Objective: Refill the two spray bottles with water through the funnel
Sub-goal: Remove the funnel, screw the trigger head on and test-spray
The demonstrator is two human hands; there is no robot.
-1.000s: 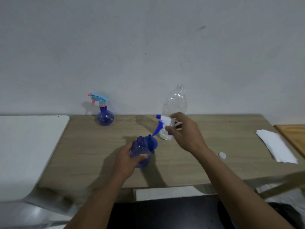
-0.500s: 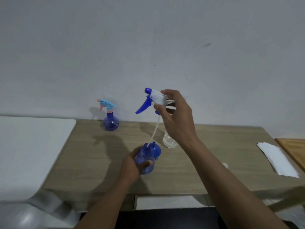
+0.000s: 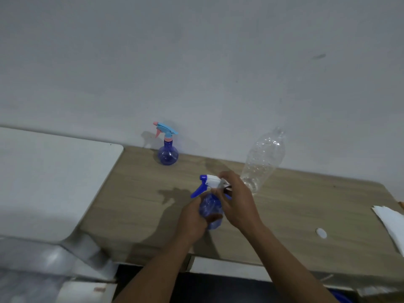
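Left hand [image 3: 192, 219] wraps the translucent blue plastic spray bottle [image 3: 211, 209], nearer the wooden table [image 3: 135, 193]'s front edge; right hand [image 3: 237, 204] pinches its white-and-blue trigger head [image 3: 209, 180]. Keep it upright, twist squarely. Pink-nozzled round blue bottle [image 3: 168, 155]: back edge.

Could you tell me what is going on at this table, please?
A person's left hand grips a blue spray bottle on the wooden table. The right hand holds the white-and-blue trigger head at the bottle's neck; whether it is screwed on cannot be told. A second spray bottle and a clear plastic bottle stand farther back.
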